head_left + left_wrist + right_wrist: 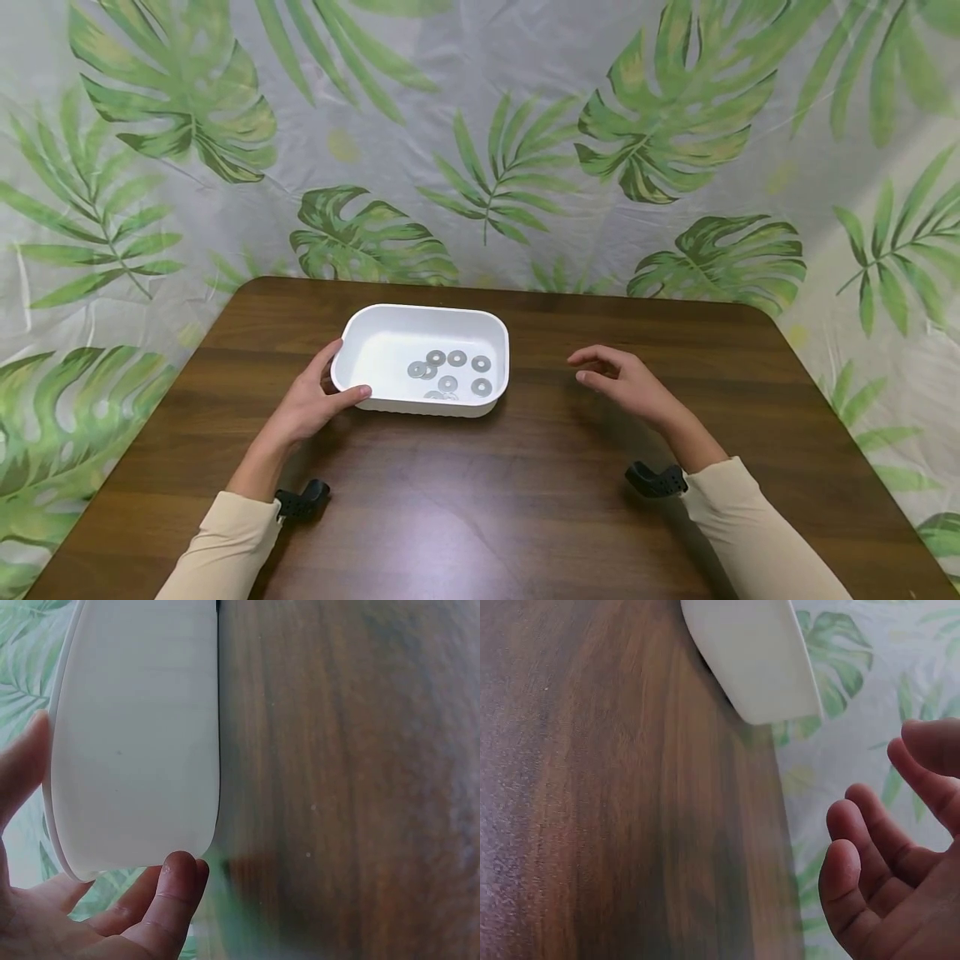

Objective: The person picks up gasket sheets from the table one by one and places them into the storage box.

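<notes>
A white plastic bin (pixel 420 407) with rounded corners stands on the table, left of the middle. Several grey metal washers (pixel 486 392) lie flat on its floor, mostly toward the right side; a few overlap. My left hand (pixel 309 402) grips the bin's left end, thumb over the near rim and fingers around the outer wall. In the left wrist view, fingertips (pixel 180 874) touch the wall (pixel 135 750) low down. To the right of the bin, apart from it, my right hand (pixel 628 387) is held over the table with fingers loosely bent and nothing in them.
The dark wooden table (pixel 465 492) has rounded far corners. Behind it hangs a pale cloth (pixel 525 50) with green leaf prints. Each wrist carries a black strap mount (pixel 656 481) below a cream sleeve (pixel 757 525).
</notes>
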### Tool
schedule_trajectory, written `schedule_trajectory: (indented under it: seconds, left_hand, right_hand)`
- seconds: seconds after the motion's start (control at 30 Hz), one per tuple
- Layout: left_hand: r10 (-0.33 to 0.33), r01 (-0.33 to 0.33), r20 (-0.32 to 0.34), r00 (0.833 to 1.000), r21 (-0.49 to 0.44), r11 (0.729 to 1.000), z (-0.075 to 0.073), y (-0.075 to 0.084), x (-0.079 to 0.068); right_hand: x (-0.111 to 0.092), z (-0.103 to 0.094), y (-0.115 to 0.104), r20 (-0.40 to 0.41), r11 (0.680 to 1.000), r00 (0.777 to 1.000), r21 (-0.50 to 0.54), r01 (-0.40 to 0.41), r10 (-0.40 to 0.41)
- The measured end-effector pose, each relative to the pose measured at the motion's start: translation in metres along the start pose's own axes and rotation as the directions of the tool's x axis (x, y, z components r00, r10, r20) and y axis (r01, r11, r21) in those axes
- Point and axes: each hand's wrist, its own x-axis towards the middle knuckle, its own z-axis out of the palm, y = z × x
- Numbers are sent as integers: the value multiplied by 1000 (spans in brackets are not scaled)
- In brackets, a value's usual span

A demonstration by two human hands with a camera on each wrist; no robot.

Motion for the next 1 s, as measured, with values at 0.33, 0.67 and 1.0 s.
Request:
schedule_trajectory:
  seconds: [0.33, 0.67, 1.0]
  left_hand:
    - [16, -16, 0, 1000, 0, 1000, 1, -1, 4]
    - [14, -13, -8, 1000, 27, 1000, 2, 0, 3]
    - [14, -4, -52, 999, 197, 980, -9, 10, -2]
  right_hand:
    - [-1, 4, 8, 11, 999, 1000, 35, -19, 18]
    - [-11, -2, 2, 18, 1000, 1000, -28, -3, 3]
    - [-26, -15, -2, -27, 974, 998, -220, 47, -54]
